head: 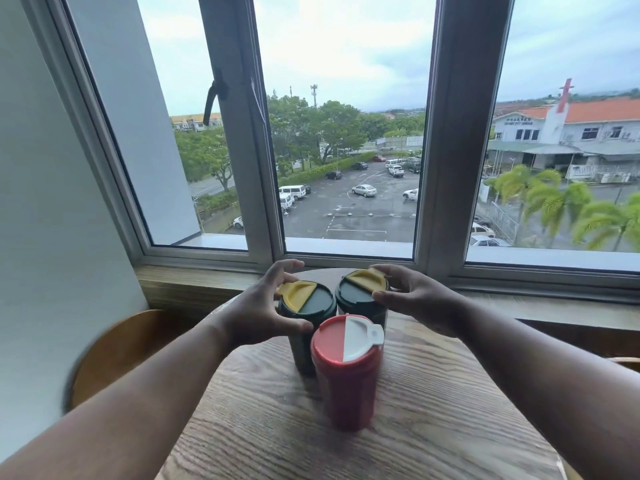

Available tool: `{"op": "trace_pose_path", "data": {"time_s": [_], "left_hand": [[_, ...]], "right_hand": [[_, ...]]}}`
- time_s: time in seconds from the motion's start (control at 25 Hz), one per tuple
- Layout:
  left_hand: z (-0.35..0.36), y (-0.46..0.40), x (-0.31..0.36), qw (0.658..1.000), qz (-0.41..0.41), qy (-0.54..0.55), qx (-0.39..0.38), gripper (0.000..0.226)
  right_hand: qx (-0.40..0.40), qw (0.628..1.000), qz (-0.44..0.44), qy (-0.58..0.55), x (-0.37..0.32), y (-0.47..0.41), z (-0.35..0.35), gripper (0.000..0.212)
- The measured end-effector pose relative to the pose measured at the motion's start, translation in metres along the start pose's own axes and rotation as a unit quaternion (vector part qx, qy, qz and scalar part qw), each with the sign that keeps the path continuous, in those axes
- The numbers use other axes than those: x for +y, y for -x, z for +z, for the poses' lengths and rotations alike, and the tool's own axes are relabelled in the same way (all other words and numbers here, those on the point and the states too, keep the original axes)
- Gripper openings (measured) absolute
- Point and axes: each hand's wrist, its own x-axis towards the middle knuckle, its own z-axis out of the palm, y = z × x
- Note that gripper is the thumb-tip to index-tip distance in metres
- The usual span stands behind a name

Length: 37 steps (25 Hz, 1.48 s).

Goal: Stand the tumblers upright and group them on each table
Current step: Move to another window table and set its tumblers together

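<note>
On round wood-grain tabletop (433, 410), by the window (346, 133) — three tumblers upright, grouped tight in a triangle. At 6 o'clock of the group, nearest the camera: red plastic tumbler with red-and-white lid (346, 372). At 10 o'clock of it: dark green tumbler with green-and-yellow lid, left one (306, 304). At 2 o'clock: second dark green tumbler with green-and-yellow lid, right one (362, 289). Green pair side by side, red one touching or just in front of both — exact contact hard to tell.

Left hand (263, 306) curled round the left green tumbler's lid rim, thumb near the red lid, fingertips over the yellow half. Right hand (412, 296) pinching the right green tumbler's lid at its yellow edge, thumb low, fingers on top.

At 9 o'clock, beside the tabletop: curved wooden chair back (114, 351), blurred.
</note>
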Motion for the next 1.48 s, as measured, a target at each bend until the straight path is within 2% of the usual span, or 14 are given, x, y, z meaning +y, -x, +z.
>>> {"op": "trace_pose_path", "data": {"time_s": [0.24,0.56,0.72,0.8,0.84,0.92,0.96,1.04,1.12,1.24,1.32,1.48], "left_hand": [[0.002,0.003,0.004,1.0,0.0,-0.015,0.021,0.09],[0.005,0.006,0.009,0.999,-0.008,-0.018,0.032,0.088],[0.006,0.006,0.011,0.999,-0.005,-0.027,0.034,0.09],[0.004,0.007,0.013,0.999,-0.014,-0.04,0.014,0.092],[0.003,0.008,0.015,0.999,-0.013,-0.052,0.008,0.092],[0.003,0.015,0.023,0.994,0.023,-0.101,0.036,0.086],[0.005,0.022,0.029,0.988,0.055,-0.132,0.066,0.08],[0.011,0.041,0.048,0.969,0.124,-0.196,0.091,0.074],[0.023,0.057,0.07,0.947,0.149,-0.281,0.042,0.085],[0.038,0.054,0.081,0.922,0.143,-0.361,0.002,0.107],[0.038,0.045,0.086,0.925,0.143,-0.351,-0.012,0.109],[0.026,0.037,0.087,0.935,0.167,-0.296,-0.104,0.111]], "right_hand": [[0.005,1.0,-0.001,0.003,0.003,-0.003,-0.001,0.094],[-0.012,1.0,-0.008,-0.007,0.002,-0.003,-0.002,0.064],[-0.016,1.0,-0.01,-0.003,0.002,-0.003,-0.002,0.059],[-0.018,1.0,-0.007,0.013,0.001,-0.002,-0.002,0.062],[-0.014,1.0,-0.003,0.023,-0.001,-0.001,-0.002,0.069],[0.03,0.996,-0.022,0.079,-0.008,0.005,0.001,0.079],[0.079,0.987,-0.05,0.129,-0.013,0.01,0.004,0.068],[0.186,0.952,-0.12,0.212,-0.022,0.027,0.012,0.032],[0.177,0.939,-0.15,0.255,-0.031,0.046,0.026,0.014],[0.109,0.937,-0.124,0.307,-0.034,0.061,0.04,0.008],[0.11,0.937,-0.099,0.316,-0.036,0.064,0.042,0.01],[0.094,0.947,-0.059,0.303,-0.043,0.076,0.046,0.01]]}}
